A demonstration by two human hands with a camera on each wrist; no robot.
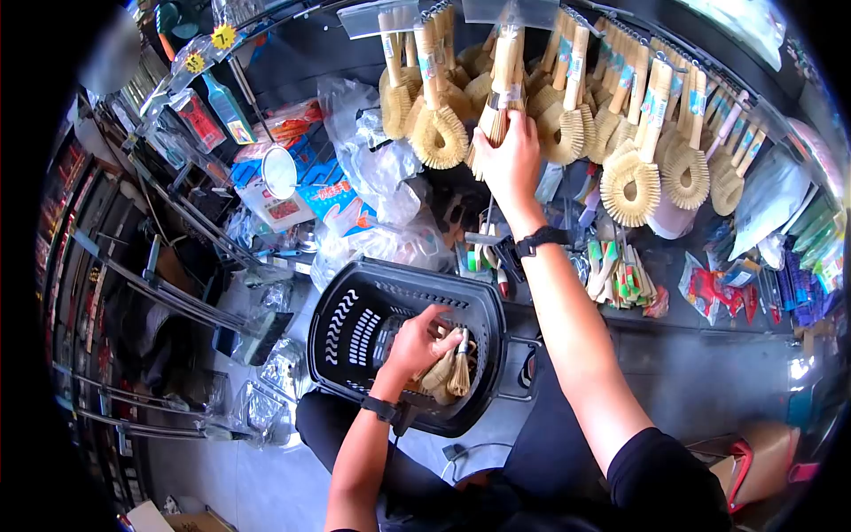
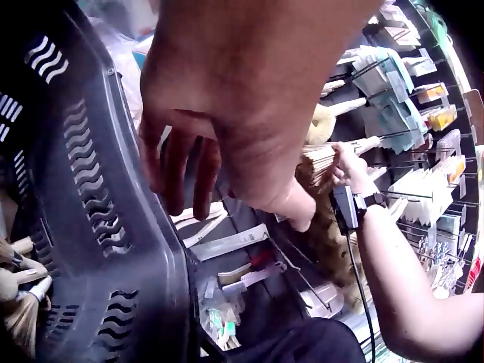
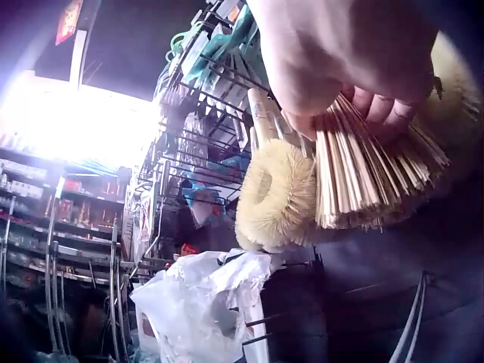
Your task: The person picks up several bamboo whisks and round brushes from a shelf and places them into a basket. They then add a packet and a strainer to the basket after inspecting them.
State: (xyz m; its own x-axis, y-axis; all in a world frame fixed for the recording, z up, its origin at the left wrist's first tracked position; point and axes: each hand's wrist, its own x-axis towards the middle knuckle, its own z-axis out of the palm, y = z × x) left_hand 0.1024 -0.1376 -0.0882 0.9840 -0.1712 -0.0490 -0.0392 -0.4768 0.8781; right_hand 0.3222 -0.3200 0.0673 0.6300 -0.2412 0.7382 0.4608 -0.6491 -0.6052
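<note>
Person's right hand (image 1: pixel 512 161) reaches to the far side of the scene and grips a bundle brush (image 1: pixel 496 129) of thin, stiff strips, fingers curled around it as it hangs at the rack. Round brushes (image 1: pixel 441 137) with pale bristles and wooden handles hang on both sides of it. Nearer, the left hand (image 1: pixel 418 346) hovers over a black plastic basket (image 1: pixel 399 288), fingers loose and holding nothing. Small brushes (image 1: pixel 459 377) lie at the right side inside the basket. Crumpled clear plastic (image 1: pixel 421 244) lies beyond the basket. To the right of it, green, white and red-tipped brushes (image 1: pixel 612 273) stand in a cluster below the rack.
</note>
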